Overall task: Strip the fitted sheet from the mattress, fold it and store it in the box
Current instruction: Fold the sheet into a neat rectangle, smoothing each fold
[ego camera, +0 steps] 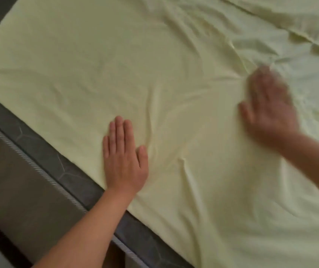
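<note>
The pale yellow fitted sheet [116, 60] lies spread flat over the top of the dark grey mattress [38, 149], with creases near the middle and a gathered hem running across the upper right. My left hand [123, 157] presses flat on the sheet close to its near edge, fingers straight and together. My right hand [269, 105] lies palm down on the sheet further right; it is blurred by motion, fingers extended. The box is out of view.
A strip of bare grey mattress with a corded seam [29, 161] shows along the sheet's near-left edge. Below it the brown bed base [19, 190] drops toward the floor at the lower left.
</note>
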